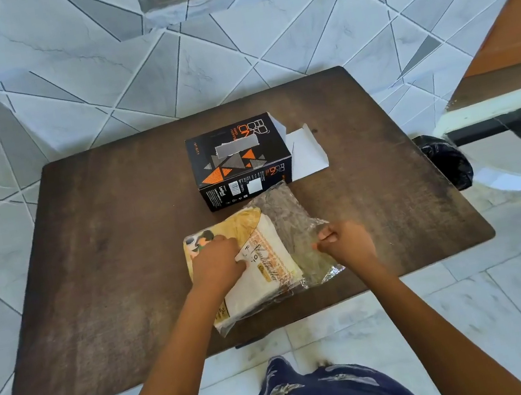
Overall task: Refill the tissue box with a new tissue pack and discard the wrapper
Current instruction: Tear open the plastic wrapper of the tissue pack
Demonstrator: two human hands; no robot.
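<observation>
Down at the near edge of the tabletop (96, 261), the left hand (216, 262) pressed flat on the tissue pack (265, 273), fingers curled over its yellow printed end and pinning it down. The right hand (343, 242) was clenched, pinching the clear wrapper (291, 223) just beside the pack, with the plastic stretched out toward the right edge. The white tissues sat half inside that wrapper, the loose transparent end lying empty and crinkled on the wood. Just beyond, touching the wrapper's far tip, the black and orange tissue box (239, 162) lay near the tabletop's middle, its right end flap (305, 154) open and folded out white. Off the right edge, a bin lined with a black bag (447, 160) stood on the tiled floor (53, 59).
</observation>
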